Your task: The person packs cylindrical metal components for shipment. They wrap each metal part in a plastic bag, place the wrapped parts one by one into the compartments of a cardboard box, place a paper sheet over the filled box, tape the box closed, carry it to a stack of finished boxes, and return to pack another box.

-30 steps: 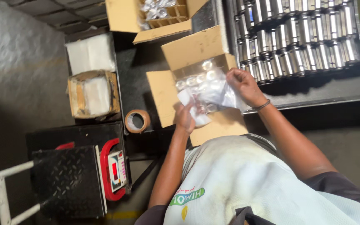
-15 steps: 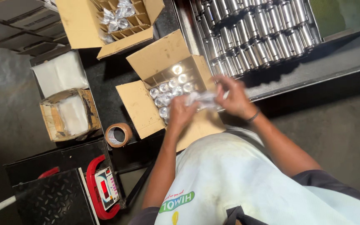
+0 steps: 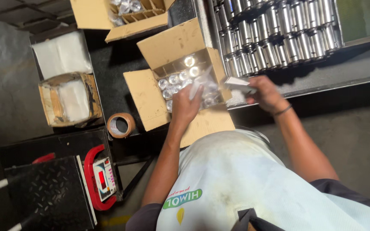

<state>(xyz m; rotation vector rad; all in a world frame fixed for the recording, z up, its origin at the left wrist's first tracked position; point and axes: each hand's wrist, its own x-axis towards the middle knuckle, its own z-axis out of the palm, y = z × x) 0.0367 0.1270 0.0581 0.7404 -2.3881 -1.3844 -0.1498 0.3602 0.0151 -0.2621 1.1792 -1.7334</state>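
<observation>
Floor (image 3: 5, 85): grey concrete, dim light | worktop (image 3: 112, 81): black | scale (image 3: 48, 192): black plate, red frame | tape roll (image 3: 120, 125): brown

an open brown cardboard box (image 3: 172, 81) sits right under the left hand (image 3: 185, 105), flaps spread. a second open carton (image 3: 108, 17) lies well beyond it. further out to the side stands a worn carton (image 3: 69, 100) (white-lined), and a scale's red-lit screen (image 3: 102, 179).
</observation>
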